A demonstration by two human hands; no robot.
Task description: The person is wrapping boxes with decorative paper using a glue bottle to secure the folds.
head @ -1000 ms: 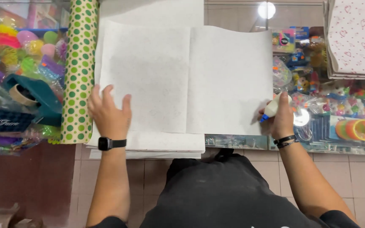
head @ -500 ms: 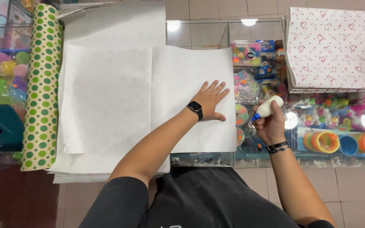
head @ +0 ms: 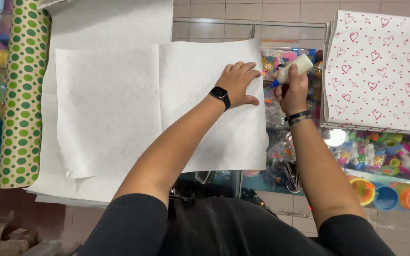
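Glue bottle [head: 294, 69] in right hand [head: 293, 90], tilted, nozzle lower-left toward white paper [head: 209, 109]

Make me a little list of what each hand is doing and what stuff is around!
left hand: flat on the white paper sheet, near its right edge
right hand: gripping a white glue bottle, beside the sheet's right edge
left wrist: black watch
far left: green dotted paper roll
right: stack of heart-patterned paper
below: glass counter with colourful toys
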